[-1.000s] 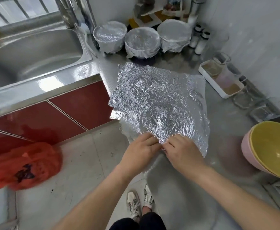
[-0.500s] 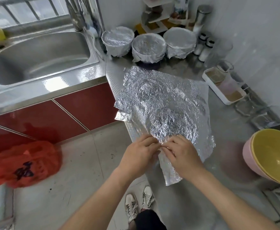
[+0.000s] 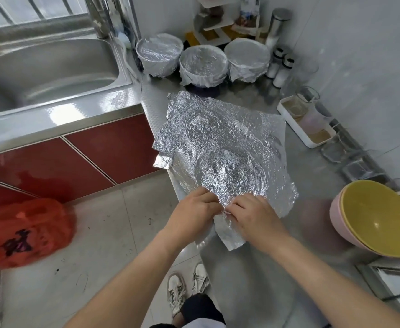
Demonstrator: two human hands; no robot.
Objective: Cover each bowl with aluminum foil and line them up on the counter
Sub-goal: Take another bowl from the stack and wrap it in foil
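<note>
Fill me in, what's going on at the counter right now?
A person stands at the steel counter, left hand and right hand both pinching the near edge of the crumpled foil sheets lying flat on it, apparently peeling one free. Three foil-covered bowls stand in a row at the back beside the sink. A yellow bowl nested in a pink bowl waits uncovered at the right.

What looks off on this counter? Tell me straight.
The crumpled aluminium foil sheets look odd: they are heavily wrinkled and stamped with round, bowl-like imprints. Their left corner overhangs the edge of the stainless steel counter. The left hand and right hand pinch their near edge.
</note>
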